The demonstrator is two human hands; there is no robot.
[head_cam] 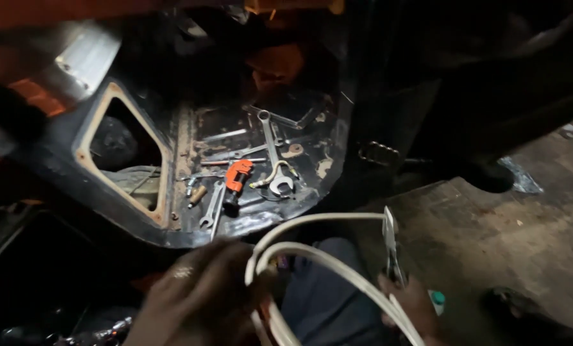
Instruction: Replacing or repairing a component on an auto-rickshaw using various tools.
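My left hand (193, 298) grips a looped white cable (312, 253) low in the head view, fingers curled around the bend. My right hand (414, 307) holds metal pliers (391, 247) with the jaws up against the cable's upper strand near its end. The cable runs down between both hands and off the bottom edge. Beyond the hands, a dark rusty metal floor panel (328, 138) carries scattered tools.
On the panel lie several spanners (270, 138), an orange pipe cutter (237, 177) and a wooden-handled tool (197, 195). A cut-out opening (123, 160) gapes at the panel's left. Concrete floor (491, 237) spreads to the right. A shoe (517, 307) sits low right.
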